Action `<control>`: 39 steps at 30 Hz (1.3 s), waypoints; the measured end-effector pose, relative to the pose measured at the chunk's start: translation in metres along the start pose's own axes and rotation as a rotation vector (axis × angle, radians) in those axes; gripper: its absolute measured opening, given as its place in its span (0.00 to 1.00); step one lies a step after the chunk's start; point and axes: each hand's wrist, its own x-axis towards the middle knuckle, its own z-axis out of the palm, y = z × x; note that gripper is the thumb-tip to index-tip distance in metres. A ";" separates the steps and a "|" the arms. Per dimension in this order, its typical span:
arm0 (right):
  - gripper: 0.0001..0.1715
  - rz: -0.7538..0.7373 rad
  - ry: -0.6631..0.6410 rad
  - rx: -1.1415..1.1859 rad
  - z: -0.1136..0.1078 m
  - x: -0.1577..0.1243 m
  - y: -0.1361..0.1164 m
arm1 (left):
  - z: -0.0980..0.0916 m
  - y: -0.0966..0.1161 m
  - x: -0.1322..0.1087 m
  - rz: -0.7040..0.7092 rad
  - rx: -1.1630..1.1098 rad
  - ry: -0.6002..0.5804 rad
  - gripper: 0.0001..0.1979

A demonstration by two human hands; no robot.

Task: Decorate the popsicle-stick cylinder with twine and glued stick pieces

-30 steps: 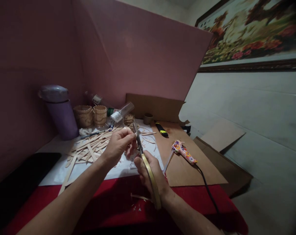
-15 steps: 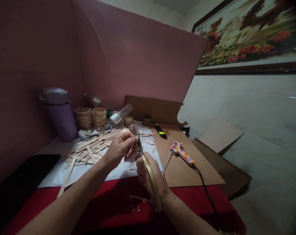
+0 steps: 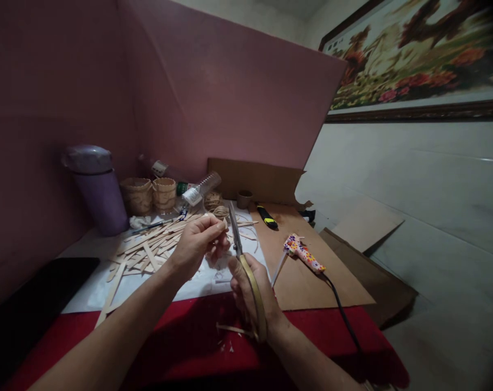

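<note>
My right hand (image 3: 250,285) is wrapped round the gold handles of a pair of scissors (image 3: 235,231), whose blades point up and away. Just left of the blades, my left hand (image 3: 201,239) pinches a small pale piece of wood (image 3: 225,223), mostly hidden by the fingers; it looks like part of a craft stick. A small gap separates that piece from the blades. Loose craft sticks (image 3: 148,250) lie heaped on white paper (image 3: 81,290) beyond my left forearm.
A purple bottle (image 3: 101,201), two carved-looking cups (image 3: 164,195), clear plastic bottles (image 3: 201,188) and twine (image 3: 213,202) stand behind. On cardboard (image 3: 323,290) at right lie a utility knife (image 3: 267,216) and a corded glue gun (image 3: 303,254). Wood scraps (image 3: 232,329) dot the red cloth (image 3: 181,336).
The scissors have drawn away to the right from the piece in my left hand, where their blades were before. My left hand has shifted slightly left.
</note>
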 end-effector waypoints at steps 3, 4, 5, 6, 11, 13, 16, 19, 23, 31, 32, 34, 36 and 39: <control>0.29 -0.063 0.047 0.012 -0.007 0.007 -0.004 | 0.000 0.001 0.000 -0.022 -0.033 -0.011 0.15; 0.29 -0.080 0.058 0.008 -0.011 0.010 -0.006 | 0.000 0.001 0.000 -0.026 -0.034 -0.013 0.15; 0.29 -0.089 0.065 0.000 -0.014 0.012 -0.009 | -0.001 0.001 0.001 -0.028 -0.028 -0.011 0.15; 0.30 -0.087 0.070 -0.016 -0.019 0.015 -0.012 | -0.002 0.001 0.002 -0.024 -0.019 -0.004 0.14; 0.26 0.061 0.099 -0.273 -0.043 0.023 -0.027 | -0.010 0.000 0.006 0.005 0.059 0.067 0.10; 0.22 0.131 0.134 -0.437 -0.051 0.030 -0.028 | -0.012 -0.001 0.007 0.004 0.075 0.098 0.09; 0.15 0.059 0.205 -0.877 -0.058 0.047 -0.028 | -0.012 -0.002 0.008 0.000 0.088 0.128 0.08; 0.13 -0.001 0.236 -1.182 -0.058 0.066 -0.028 | -0.014 -0.003 0.010 0.003 0.097 0.158 0.08; 0.13 0.025 0.240 -1.329 -0.047 0.082 -0.027 | -0.017 -0.002 0.014 0.022 0.106 0.222 0.08; 0.14 -0.041 0.173 -1.484 -0.015 0.076 -0.029 | -0.026 0.003 0.017 -0.030 0.260 0.371 0.07; 0.16 -0.071 0.179 -1.489 -0.013 0.075 -0.031 | -0.027 0.003 0.018 -0.039 0.266 0.388 0.06; 0.21 -0.158 0.172 -1.465 -0.009 0.075 -0.034 | -0.030 0.003 0.019 -0.045 0.260 0.425 0.06; 0.27 -0.223 0.109 -1.390 -0.004 0.078 -0.035 | -0.034 0.002 0.021 -0.041 0.247 0.464 0.06; 0.45 -0.230 -0.017 -1.262 0.002 0.088 -0.028 | -0.037 -0.001 0.023 -0.039 0.241 0.501 0.05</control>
